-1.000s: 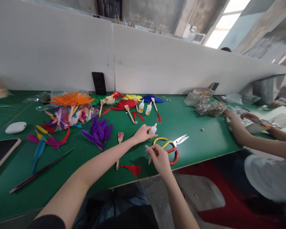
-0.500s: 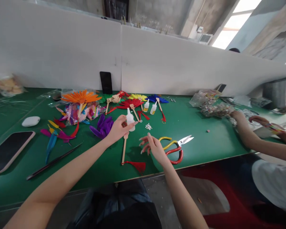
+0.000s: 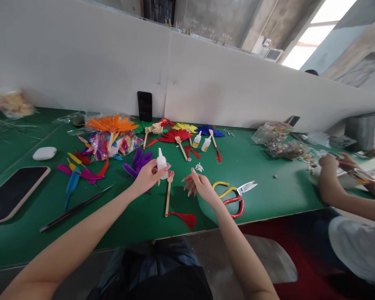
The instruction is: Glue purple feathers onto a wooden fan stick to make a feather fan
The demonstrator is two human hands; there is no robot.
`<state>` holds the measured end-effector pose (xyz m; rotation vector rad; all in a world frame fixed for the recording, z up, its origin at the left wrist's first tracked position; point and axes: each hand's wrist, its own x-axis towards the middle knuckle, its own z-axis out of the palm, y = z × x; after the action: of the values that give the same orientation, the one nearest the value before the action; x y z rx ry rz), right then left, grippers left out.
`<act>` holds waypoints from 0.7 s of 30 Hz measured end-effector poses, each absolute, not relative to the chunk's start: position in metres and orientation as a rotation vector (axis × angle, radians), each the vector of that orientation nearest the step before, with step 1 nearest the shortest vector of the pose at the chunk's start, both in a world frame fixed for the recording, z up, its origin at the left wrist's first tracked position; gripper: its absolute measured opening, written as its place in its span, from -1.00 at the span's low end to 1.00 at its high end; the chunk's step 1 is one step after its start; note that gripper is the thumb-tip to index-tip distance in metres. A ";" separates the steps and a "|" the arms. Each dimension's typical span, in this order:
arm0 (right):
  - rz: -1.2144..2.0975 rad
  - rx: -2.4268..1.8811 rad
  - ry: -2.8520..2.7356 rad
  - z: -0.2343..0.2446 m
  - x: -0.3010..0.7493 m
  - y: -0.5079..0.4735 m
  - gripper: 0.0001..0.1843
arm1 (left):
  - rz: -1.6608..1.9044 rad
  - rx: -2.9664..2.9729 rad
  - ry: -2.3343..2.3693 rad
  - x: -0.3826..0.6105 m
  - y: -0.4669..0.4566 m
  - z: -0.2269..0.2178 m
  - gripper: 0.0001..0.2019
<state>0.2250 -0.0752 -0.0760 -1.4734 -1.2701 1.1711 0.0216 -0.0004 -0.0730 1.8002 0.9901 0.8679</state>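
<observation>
My left hand (image 3: 150, 173) is closed around a white glue bottle (image 3: 161, 162), its nozzle pointing up. Just right of the bottle a wooden fan handle (image 3: 168, 193) lies on the green table, with a red tassel (image 3: 186, 219) at its near end. My right hand (image 3: 197, 183) hovers over the table with fingers apart and holds nothing. A small heap of white beads (image 3: 199, 167) lies just beyond its fingertips. Purple feathers (image 3: 139, 161) are partly hidden behind my left hand. Scissors (image 3: 237, 195) with one yellow and one red handle lie to the right.
Finished-looking feather fans, among them an orange one (image 3: 112, 124) and a red one (image 3: 176, 136), line the back with two glue bottles (image 3: 206, 144). Tweezers (image 3: 76, 209) and a phone (image 3: 17, 193) lie left. A co-worker's hands (image 3: 329, 163) handle small items at right.
My left hand has moved the glue bottle left and a little nearer, uncovering the top of the wooden handle. My right hand stays almost in place. The view has shifted slightly.
</observation>
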 end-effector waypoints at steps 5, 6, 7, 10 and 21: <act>0.902 -1.582 -1.518 -0.062 0.228 -0.071 -0.67 | 0.733 1.853 0.955 0.015 -0.003 -0.063 -0.64; 0.825 -1.604 -1.566 -0.059 0.230 -0.070 -0.72 | 0.716 1.886 0.967 0.014 -0.003 -0.061 -0.65; 0.748 -1.628 -1.599 -0.057 0.231 -0.069 -0.68 | 0.708 1.913 0.987 0.013 -0.003 -0.060 -0.65; 0.639 -1.697 -1.615 -0.051 0.233 -0.068 -0.80 | 0.735 1.941 1.103 0.009 -0.001 -0.055 -0.61; 0.527 -1.626 -1.756 -0.045 0.226 -0.067 -0.71 | 0.762 2.331 1.330 -0.004 0.006 -0.031 -0.61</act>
<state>0.2257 -0.0675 -0.0448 -1.6258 -1.7557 0.5274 -0.0039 0.0060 -0.0307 2.3313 1.3301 0.7624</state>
